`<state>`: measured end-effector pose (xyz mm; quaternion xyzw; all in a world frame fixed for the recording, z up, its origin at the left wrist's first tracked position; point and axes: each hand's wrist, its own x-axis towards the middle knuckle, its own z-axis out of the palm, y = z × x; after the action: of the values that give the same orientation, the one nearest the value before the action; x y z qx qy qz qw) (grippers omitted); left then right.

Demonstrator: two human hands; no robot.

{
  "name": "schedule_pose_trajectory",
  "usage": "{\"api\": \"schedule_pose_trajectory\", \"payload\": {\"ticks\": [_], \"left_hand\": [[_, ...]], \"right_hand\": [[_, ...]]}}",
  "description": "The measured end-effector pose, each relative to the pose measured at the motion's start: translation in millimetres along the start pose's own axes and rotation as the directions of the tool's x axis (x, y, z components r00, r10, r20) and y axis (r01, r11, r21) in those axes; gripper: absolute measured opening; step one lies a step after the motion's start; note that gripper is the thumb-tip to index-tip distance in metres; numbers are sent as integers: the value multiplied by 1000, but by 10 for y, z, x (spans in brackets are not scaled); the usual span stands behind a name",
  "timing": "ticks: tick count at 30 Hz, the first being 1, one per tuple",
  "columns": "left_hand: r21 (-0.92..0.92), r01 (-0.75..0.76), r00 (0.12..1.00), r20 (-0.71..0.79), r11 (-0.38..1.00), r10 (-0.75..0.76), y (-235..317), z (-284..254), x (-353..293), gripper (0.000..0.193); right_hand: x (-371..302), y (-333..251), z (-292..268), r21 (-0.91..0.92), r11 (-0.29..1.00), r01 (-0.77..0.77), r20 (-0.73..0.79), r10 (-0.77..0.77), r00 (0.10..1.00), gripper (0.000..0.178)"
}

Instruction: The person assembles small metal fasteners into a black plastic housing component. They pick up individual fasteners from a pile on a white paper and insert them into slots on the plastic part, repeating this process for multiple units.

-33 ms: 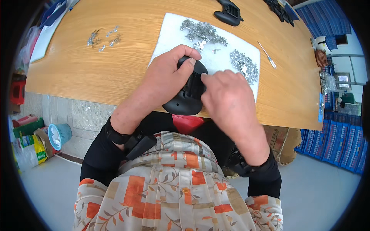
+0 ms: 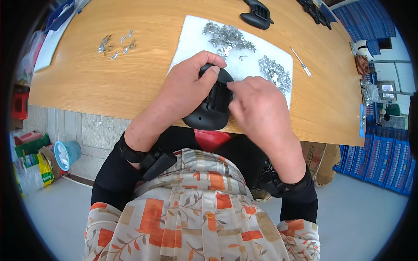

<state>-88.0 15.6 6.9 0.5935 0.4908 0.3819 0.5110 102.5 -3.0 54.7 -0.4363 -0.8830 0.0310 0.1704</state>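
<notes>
1. The left hand (image 2: 191, 80) grasps a black casing (image 2: 207, 116), its thumb lying on the upper face and its index finger bent round the far end; the remaining fingers are hidden.
2. The right hand (image 2: 261, 102) is at the casing's right side, fingers curled inward, a fingertip at the edge of the open recess. Whether these fingers pinch a small part cannot be told.
3. The casing is in front of the person, recess facing up, at the near edge of the wooden table (image 2: 326, 104) and overlapping the white sheet (image 2: 185, 45) in view. Whether it rests there or is held slightly above cannot be told.
4. On the white sheet lie a wide pile of small metal pieces (image 2: 228, 37) and, to its right, a second metal pile (image 2: 275, 74), with a single piece (image 2: 242, 57) between them.
5. Scattered metal bits (image 2: 105, 44) lie on the wood to the left.
6. A slim tool with a pale handle (image 2: 307, 70) lies right of the sheet; another black casing (image 2: 257, 17) sits beyond its far edge.
</notes>
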Motion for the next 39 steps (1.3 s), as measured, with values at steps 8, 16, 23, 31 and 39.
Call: {"api": "schedule_pose_trajectory", "payload": {"ticks": [8, 16, 23, 31, 39], "left_hand": [[-422, 24, 999, 32, 906, -11, 76, -21, -59, 19], [-404, 79, 997, 19, 912, -79, 307, -60, -261, 40], [-91, -71, 996, 49, 993, 76, 342, -35, -284, 46], [139, -159, 987, -1, 977, 161, 371, 7, -257, 45], [380, -251, 957, -38, 890, 286, 392, 82, -272, 39]], "right_hand": [[-213, 5, 87, 734, 503, -455, 114, 570, 814, 21], [-262, -56, 42, 888, -217, -406, 460, 456, 762, 14], [-278, -89, -107, 869, -58, -491, 464, 438, 770, 14], [-322, -66, -123, 844, 30, -536, 471, 438, 766, 14], [-315, -41, -122, 817, 100, -567, 481, 424, 767, 14]]}}
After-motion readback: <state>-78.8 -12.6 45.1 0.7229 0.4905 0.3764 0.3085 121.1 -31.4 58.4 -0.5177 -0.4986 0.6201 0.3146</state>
